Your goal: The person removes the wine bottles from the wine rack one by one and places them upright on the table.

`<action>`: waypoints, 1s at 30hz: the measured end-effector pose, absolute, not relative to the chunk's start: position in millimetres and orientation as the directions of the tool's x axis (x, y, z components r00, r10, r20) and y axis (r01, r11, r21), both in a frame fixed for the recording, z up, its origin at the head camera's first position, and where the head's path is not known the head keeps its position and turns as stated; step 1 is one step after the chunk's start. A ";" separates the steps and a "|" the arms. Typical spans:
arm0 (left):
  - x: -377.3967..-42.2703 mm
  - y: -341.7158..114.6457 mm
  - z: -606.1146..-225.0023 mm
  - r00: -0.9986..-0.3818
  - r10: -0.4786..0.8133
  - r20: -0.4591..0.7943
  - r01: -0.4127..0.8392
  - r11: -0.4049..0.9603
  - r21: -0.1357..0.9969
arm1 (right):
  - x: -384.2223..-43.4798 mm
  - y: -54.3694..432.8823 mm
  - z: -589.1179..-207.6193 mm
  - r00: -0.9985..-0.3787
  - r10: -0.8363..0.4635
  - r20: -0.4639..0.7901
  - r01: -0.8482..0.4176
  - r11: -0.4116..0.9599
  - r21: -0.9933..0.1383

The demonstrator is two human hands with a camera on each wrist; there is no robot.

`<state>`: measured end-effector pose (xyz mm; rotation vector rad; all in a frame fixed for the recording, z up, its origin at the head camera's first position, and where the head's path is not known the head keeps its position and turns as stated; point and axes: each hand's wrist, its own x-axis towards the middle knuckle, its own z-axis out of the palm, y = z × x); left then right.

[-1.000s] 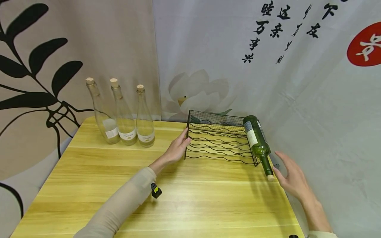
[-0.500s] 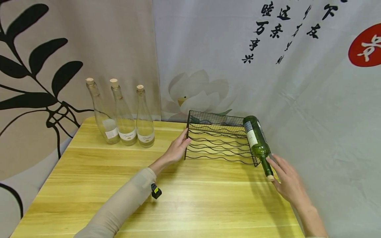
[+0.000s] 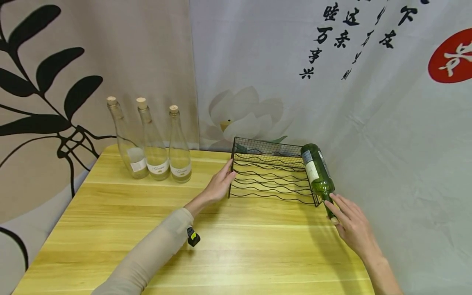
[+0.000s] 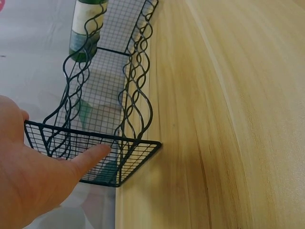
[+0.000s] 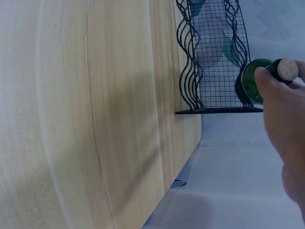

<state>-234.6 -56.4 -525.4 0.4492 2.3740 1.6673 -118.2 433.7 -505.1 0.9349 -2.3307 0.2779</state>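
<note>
A green wine bottle (image 3: 314,168) with a cork lies across the right end of a black wire wine rack (image 3: 274,164), its neck sloping toward me. My right hand (image 3: 353,223) holds that neck; in the right wrist view the thumb lies along it just behind the cork (image 5: 287,69). The far fingers are partly hidden by the bottle. At the rack's other end my left hand (image 3: 219,183) rests against the mesh side panel (image 4: 95,148), fingers extended. Its thumb (image 4: 93,157) lies straight across the panel in the left wrist view.
Several clear corked bottles with white labels, such as the nearest one (image 3: 179,153), stand upright at the back left of the wooden table (image 3: 236,254). Printed cloth (image 3: 254,61) hangs behind the rack and down the right side, close to the table edge.
My right hand has come in from the right and closed its fingers round the bottle's neck. The left hand, rack and bottle look unmoved.
</note>
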 end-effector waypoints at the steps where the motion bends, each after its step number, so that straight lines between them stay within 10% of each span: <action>1: -234.9 -56.5 -525.8 -0.931 0.364 0.006 0.131 0.319 0.939 | -118.0 433.3 -505.2 -0.570 -0.556 0.604 -0.680 0.732 0.032; 30: -233.7 -57.3 -524.9 -0.932 0.363 0.004 0.129 0.321 0.938 | -121.5 419.5 -494.9 -0.573 -0.550 0.608 -0.703 0.711 -0.019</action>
